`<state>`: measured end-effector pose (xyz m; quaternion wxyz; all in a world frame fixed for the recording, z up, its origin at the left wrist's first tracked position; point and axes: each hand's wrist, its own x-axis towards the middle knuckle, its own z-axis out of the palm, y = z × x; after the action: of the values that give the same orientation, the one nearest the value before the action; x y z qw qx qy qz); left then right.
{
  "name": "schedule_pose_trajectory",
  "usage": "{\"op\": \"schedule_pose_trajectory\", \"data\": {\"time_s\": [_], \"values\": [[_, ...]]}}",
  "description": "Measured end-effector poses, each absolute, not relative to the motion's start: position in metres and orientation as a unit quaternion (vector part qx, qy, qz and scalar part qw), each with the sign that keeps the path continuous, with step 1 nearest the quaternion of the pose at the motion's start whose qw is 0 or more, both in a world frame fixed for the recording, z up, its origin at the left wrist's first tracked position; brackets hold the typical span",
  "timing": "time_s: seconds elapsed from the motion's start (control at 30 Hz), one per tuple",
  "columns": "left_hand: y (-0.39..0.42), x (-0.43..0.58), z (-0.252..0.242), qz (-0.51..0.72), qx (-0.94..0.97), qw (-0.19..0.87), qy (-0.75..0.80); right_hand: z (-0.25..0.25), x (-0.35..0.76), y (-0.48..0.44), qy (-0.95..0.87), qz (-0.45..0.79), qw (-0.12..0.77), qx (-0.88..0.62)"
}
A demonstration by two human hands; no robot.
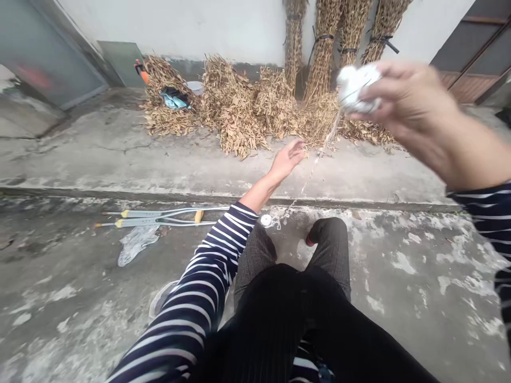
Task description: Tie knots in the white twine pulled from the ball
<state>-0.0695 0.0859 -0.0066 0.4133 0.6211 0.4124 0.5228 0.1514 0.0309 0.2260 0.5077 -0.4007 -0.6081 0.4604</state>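
My right hand [403, 103] is raised high at the upper right, fingers closed round a white ball of twine [353, 85]. A thin white string [319, 154] runs down from the ball to a small white spool [266, 219] lying on the concrete by my knee. My left hand [288, 158] is stretched forward with the arm extended, fingers apart and holding nothing, just left of the string. My legs in dark trousers [295, 287] fill the lower middle; I am seated low.
Heaps of dry brown stalks [239, 109] lie against the white wall, with tied bundles [325, 48] standing upright behind. A pair of crutches [159, 217] and a plastic bag [133, 243] lie on the ground at left. A concrete step edge [120, 194] crosses the scene.
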Motion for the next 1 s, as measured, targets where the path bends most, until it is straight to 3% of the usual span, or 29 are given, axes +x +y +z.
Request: {"op": "schedule_pose_trajectory", "data": {"time_s": [0.07,0.17,0.37,0.6,0.83,1.0], "values": [[0.075,-0.055,0.024,0.57,0.632,0.409,0.329,0.206,0.129,0.029,-0.587,0.493,0.48,-0.427],[0.057,-0.042,0.051,0.611,0.622,0.369,0.322,0.186,0.108,0.033,-0.583,0.533,0.453,-0.414],[0.039,-0.04,0.047,0.629,0.588,0.308,0.405,0.172,0.113,0.047,-0.584,0.555,0.434,-0.403],[0.019,-0.064,0.046,0.483,0.568,0.622,0.241,0.151,0.13,0.052,-0.552,0.58,0.436,-0.411],[0.016,-0.077,0.0,0.441,0.554,0.625,0.329,0.135,0.148,0.062,-0.498,0.611,0.479,-0.387],[0.002,-0.11,-0.074,0.344,0.519,0.659,0.422,0.153,0.173,0.066,-0.432,0.548,0.608,-0.378]]}}
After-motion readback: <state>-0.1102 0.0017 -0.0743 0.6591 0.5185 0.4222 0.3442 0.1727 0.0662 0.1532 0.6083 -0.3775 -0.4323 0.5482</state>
